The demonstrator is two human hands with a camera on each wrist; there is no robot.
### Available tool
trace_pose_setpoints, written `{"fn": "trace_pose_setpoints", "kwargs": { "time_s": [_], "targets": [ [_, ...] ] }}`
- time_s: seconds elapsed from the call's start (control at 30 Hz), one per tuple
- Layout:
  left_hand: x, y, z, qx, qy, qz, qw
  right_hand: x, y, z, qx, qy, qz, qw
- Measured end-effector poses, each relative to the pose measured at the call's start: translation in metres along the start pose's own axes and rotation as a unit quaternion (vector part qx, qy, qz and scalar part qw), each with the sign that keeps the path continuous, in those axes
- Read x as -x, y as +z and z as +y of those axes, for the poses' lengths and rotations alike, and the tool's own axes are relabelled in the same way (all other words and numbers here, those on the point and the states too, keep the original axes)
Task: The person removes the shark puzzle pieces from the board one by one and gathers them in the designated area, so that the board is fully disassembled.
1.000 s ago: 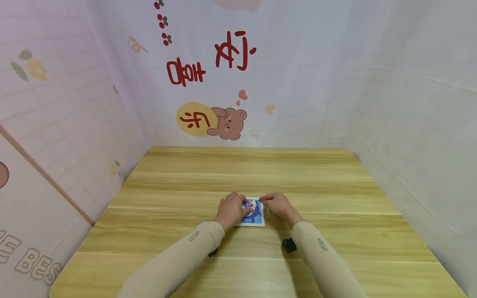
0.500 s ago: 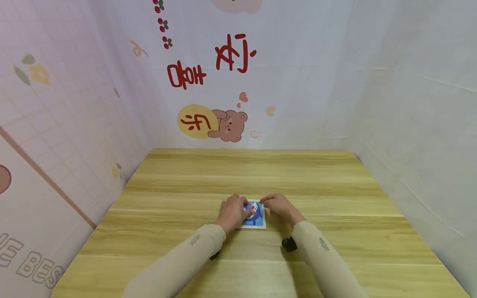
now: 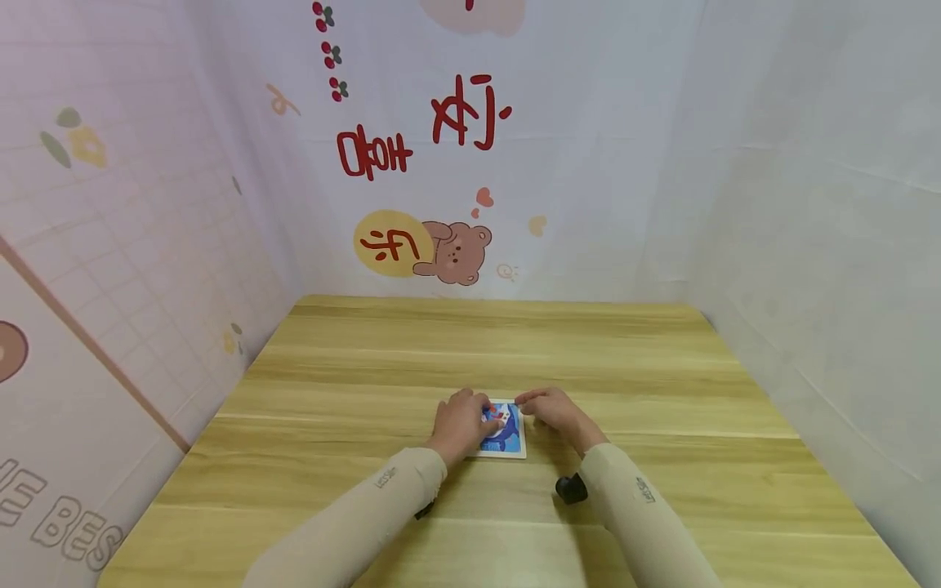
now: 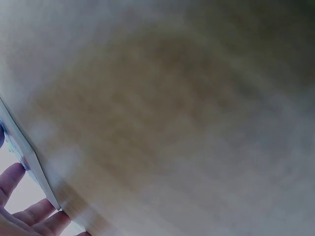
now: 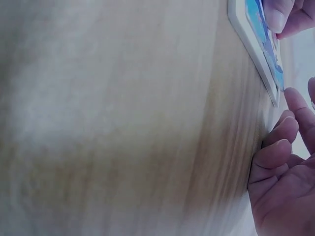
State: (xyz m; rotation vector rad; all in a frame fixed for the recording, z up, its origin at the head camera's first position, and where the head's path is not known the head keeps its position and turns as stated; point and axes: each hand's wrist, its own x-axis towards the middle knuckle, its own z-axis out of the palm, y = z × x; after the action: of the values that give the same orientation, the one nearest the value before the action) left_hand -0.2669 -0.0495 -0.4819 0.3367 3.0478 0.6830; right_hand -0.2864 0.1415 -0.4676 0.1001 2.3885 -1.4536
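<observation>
Taking 12 o'clock as the far side of the yellow-brown, wood-grained table [image 3: 625, 351], your left hand [image 3: 457, 423] is covering the left part of a flat, white-bordered board with a blue cartoon sea-animal picture [image 3: 509, 441]. The left thumb and index finger are curving onto the picture; you cannot tell whether they are pinching a piece. The board is lying at 3 o'clock from that hand, its right edge running from 12 to 6; its left edge is hidden, so the long axis is not showing. Your right hand [image 3: 555, 412] is holding its index finger straight toward 9 o'clock, the others loosely bent, pinching nothing visible. That fingertip is touching or almost touching the board's 1 o'clock corner. Your left hand is lying nearer, overlapping the board.
</observation>
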Motion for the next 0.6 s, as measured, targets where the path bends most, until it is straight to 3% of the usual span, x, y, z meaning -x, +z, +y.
{"fn": "trace_pose_setpoints", "kwargs": {
  "time_s": [0.6],
  "targets": [
    [0.003,-0.008,0.017,-0.015,-0.012,-0.008,0.9998,-0.003,-0.001,0.005,0.010,-0.029,-0.003,0.9995]
  ]
}}
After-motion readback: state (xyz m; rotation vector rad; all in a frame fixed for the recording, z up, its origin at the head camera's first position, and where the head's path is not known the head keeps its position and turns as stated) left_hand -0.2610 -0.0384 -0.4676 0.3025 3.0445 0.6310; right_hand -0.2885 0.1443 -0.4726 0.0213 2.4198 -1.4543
